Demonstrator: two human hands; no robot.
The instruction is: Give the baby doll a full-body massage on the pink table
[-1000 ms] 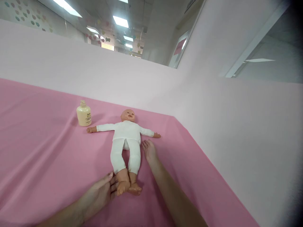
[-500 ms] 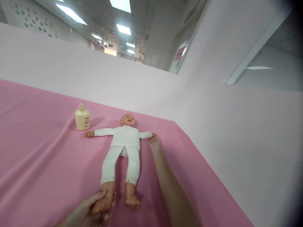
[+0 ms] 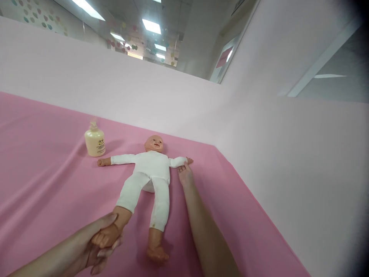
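Note:
A baby doll [image 3: 152,163] with a white cloth body lies on its back, its head away from me and its arms stretched out sideways. My left hand [image 3: 99,238] is closed around the ankle and foot of the leg on the left, which it holds out to the left. At the doll's arm on the right, my right hand [image 3: 186,173] grips the sleeve just short of the wrist, thumb on top. The doll's other foot [image 3: 157,250] is free of both hands. Some of my right fingers are hidden under the sleeve.
A pale yellow pump bottle [image 3: 95,143] stands left of the doll's head, beyond its outstretched hand. Under everything spreads a wrinkled pink sheet [image 3: 52,184]. White walls [image 3: 178,102] border it at the back and right, with windows above.
My left hand has swung the doll's leg outward to the left and slightly up. My right hand has slid from the doll's hand onto its sleeve. The view has shifted a little.

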